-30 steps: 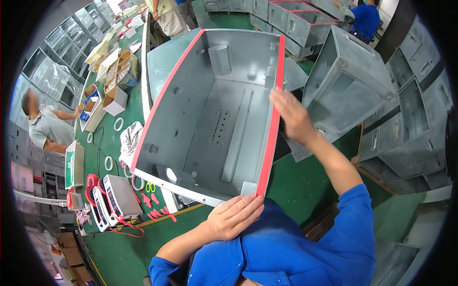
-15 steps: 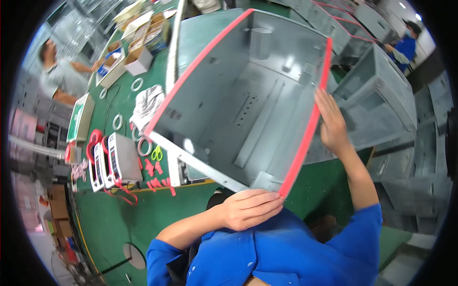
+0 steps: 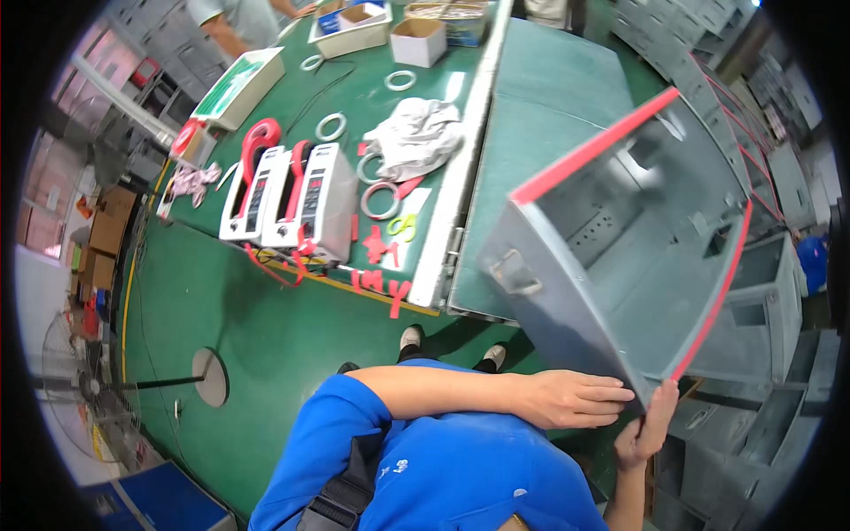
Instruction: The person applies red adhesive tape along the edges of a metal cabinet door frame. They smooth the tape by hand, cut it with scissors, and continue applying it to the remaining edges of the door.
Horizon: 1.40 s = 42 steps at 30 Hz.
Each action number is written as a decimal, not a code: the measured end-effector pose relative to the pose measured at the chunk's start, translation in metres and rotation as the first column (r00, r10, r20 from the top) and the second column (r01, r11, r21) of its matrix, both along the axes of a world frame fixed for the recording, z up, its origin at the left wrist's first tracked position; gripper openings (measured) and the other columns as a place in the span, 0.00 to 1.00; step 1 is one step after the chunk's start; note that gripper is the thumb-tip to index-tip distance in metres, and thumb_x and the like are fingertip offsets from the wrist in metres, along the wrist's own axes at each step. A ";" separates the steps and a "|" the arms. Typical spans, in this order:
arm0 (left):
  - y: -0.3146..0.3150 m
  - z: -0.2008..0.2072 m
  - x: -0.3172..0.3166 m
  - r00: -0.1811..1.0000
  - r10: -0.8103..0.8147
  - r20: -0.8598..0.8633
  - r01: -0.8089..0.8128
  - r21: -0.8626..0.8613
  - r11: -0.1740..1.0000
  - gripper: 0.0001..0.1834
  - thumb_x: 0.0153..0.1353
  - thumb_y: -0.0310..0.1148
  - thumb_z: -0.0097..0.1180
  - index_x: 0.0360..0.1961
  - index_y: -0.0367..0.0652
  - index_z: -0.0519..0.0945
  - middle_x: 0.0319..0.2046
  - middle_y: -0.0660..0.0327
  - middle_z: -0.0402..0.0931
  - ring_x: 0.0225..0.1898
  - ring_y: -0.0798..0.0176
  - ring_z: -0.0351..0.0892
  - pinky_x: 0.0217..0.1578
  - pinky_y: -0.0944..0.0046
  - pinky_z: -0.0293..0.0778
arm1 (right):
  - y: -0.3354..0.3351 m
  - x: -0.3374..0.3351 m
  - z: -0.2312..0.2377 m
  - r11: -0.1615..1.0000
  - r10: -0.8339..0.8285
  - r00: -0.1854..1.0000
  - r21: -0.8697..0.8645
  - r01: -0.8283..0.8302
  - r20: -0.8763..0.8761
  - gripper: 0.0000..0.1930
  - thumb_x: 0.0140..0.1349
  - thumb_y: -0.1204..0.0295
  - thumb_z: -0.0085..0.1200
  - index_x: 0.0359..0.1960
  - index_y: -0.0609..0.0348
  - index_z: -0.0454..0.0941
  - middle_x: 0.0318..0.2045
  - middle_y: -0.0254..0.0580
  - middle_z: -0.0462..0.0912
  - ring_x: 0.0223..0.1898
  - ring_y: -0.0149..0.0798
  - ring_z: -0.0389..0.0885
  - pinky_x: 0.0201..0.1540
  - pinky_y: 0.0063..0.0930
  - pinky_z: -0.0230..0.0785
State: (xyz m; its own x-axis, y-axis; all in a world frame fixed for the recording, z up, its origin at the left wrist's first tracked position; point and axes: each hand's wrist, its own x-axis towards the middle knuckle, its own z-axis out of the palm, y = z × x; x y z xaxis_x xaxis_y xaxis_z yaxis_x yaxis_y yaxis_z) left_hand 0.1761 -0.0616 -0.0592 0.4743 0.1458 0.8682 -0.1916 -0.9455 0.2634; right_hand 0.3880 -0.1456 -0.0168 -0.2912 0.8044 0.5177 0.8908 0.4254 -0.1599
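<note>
A grey sheet-metal box (image 3: 580, 301) with an open front stands tilted at the right, partly on the green table. Red tape runs along two of its rim edges; the near rim edge between them is bare. My left hand (image 3: 574, 398) lies with its fingers stretched out and together against the box's near lower corner. Just right of it, my right hand (image 3: 651, 425) is closed around that same corner, at the end of the red tape strip (image 3: 717, 305). Part of the right palm is hidden.
On the green table are two tape dispensers (image 3: 328, 203), a white cloth (image 3: 416, 137), yellow-green scissors (image 3: 403, 227), tape rolls (image 3: 381, 201) and red tape pieces (image 3: 376, 243). More metal boxes (image 3: 753, 327) stand right. A floor fan (image 3: 88, 385) is at left; a person (image 3: 239, 26) stands beyond the table.
The view has swung left, and the box has turned and sits farther right in it. My right hand has gone from the taped right edge down to the near corner, beside my left hand.
</note>
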 end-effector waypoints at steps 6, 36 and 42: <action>0.010 -0.040 -0.154 0.956 0.227 -0.186 -0.261 -0.190 0.946 0.15 0.56 0.25 0.52 0.45 0.36 0.77 0.52 0.49 0.72 0.60 0.46 0.67 0.57 0.52 0.69 | -0.017 -0.044 -0.004 0.960 -0.258 0.964 0.132 0.248 0.059 0.26 0.55 0.86 0.36 0.60 0.77 0.61 0.61 0.62 0.65 0.63 0.59 0.63 0.66 0.46 0.53; -0.086 -0.204 -0.430 0.618 0.481 -0.622 -0.785 -0.454 0.421 0.08 0.48 0.17 0.57 0.29 0.37 0.71 0.31 0.52 0.72 0.37 0.48 0.70 0.39 0.55 0.67 | 0.036 -0.375 -0.091 0.791 0.370 0.755 -0.243 -0.562 -0.542 0.24 0.52 0.79 0.54 0.54 0.61 0.69 0.52 0.48 0.73 0.55 0.48 0.71 0.58 0.40 0.65; -0.106 -0.259 -0.419 0.623 -0.011 -0.782 -0.639 -0.517 0.569 0.04 0.50 0.26 0.53 0.29 0.42 0.72 0.29 0.50 0.75 0.37 0.43 0.75 0.36 0.51 0.70 | 0.041 -0.377 -0.162 0.667 0.241 0.802 -0.506 -0.546 -0.547 0.24 0.55 0.73 0.55 0.54 0.61 0.68 0.50 0.50 0.73 0.53 0.51 0.71 0.57 0.37 0.65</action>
